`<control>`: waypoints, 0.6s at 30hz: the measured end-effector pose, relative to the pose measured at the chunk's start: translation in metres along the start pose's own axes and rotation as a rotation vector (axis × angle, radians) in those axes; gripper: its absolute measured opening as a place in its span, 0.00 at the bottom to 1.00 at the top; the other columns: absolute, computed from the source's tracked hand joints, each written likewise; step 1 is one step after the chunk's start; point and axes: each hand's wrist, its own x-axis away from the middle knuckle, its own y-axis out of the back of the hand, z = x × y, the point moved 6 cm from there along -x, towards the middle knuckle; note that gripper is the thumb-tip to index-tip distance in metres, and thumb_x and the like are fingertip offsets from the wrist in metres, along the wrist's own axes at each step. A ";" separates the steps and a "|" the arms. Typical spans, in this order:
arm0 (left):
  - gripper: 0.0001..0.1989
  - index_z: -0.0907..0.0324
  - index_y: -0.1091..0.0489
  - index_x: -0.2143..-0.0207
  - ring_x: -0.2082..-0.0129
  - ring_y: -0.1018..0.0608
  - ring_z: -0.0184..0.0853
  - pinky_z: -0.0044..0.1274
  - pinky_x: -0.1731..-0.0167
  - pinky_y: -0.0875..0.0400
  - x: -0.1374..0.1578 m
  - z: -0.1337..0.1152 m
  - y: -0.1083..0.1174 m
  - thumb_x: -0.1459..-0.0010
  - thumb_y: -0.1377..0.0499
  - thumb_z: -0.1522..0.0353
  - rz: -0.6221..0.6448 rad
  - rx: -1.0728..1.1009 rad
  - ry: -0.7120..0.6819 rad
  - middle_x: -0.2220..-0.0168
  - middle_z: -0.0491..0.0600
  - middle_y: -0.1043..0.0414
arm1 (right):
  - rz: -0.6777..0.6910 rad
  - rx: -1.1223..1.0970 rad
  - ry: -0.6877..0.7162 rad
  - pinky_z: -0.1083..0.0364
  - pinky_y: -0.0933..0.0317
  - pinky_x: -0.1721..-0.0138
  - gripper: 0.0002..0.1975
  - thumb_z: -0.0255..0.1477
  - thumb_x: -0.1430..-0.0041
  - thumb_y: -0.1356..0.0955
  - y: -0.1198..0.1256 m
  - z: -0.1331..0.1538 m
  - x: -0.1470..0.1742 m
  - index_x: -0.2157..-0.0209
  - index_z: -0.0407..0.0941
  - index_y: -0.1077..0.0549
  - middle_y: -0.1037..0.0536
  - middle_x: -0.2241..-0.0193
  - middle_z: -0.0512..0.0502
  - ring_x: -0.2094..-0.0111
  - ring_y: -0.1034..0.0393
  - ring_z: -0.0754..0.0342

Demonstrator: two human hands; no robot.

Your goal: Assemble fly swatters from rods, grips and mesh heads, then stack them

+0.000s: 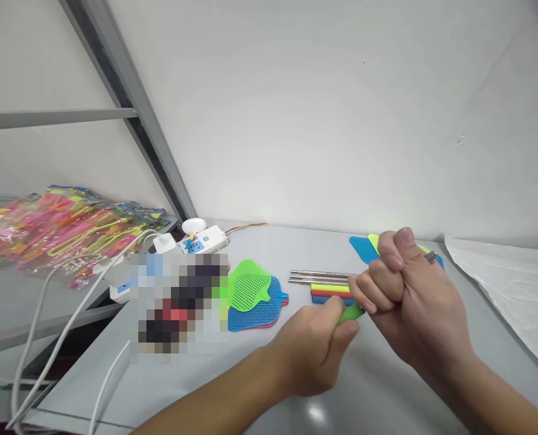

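Note:
My left hand [316, 344] is closed around a green handle [352, 313]; only a short piece of it shows between my two hands. My right hand [413, 296] is a fist around a metal rod [431, 257], whose end sticks out past the thumb side. The two hands are close together above the table. Behind them lie several thin metal rods [316, 276] and yellow, red and blue handles [329, 294], partly hidden by my hands. To the left are a green fly swatter head [249, 284] and a blue fly swatter head [257, 315], with red showing beneath.
More blue swatter heads [363, 249] and yellow ones lie behind my right hand. A power strip [205, 240] with white cables stands at the back left. Bagged colourful goods [78, 229] are piled at far left. White sheeting [504, 296] covers the right. One table area is pixelated.

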 end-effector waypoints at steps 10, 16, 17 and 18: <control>0.11 0.59 0.41 0.62 0.83 0.44 0.29 0.25 0.79 0.50 -0.004 -0.004 -0.001 0.31 0.59 0.65 0.022 0.029 0.001 0.80 0.39 0.48 | -0.033 -0.031 0.003 0.60 0.51 0.84 0.22 0.47 0.38 0.37 0.005 -0.010 0.002 0.78 0.47 0.39 0.58 0.88 0.62 0.86 0.65 0.63; 0.10 0.58 0.43 0.64 0.83 0.43 0.29 0.25 0.78 0.50 -0.004 -0.002 -0.004 0.32 0.59 0.65 0.037 0.027 -0.006 0.79 0.39 0.48 | -0.041 -0.054 -0.001 0.60 0.51 0.84 0.22 0.48 0.39 0.36 0.010 -0.014 0.002 0.78 0.47 0.39 0.57 0.88 0.62 0.87 0.64 0.63; 0.09 0.57 0.43 0.64 0.82 0.43 0.29 0.25 0.78 0.50 -0.005 -0.002 -0.004 0.32 0.58 0.66 0.039 0.021 -0.002 0.79 0.39 0.48 | -0.037 -0.058 -0.006 0.60 0.51 0.84 0.22 0.48 0.39 0.36 0.011 -0.014 0.002 0.78 0.46 0.39 0.57 0.88 0.62 0.86 0.64 0.63; 0.09 0.57 0.43 0.64 0.82 0.43 0.29 0.25 0.78 0.50 -0.005 -0.001 -0.004 0.32 0.58 0.66 0.039 0.012 0.012 0.79 0.39 0.48 | -0.033 -0.062 -0.016 0.60 0.50 0.84 0.22 0.48 0.39 0.36 0.011 -0.015 0.002 0.78 0.46 0.39 0.57 0.88 0.62 0.86 0.64 0.63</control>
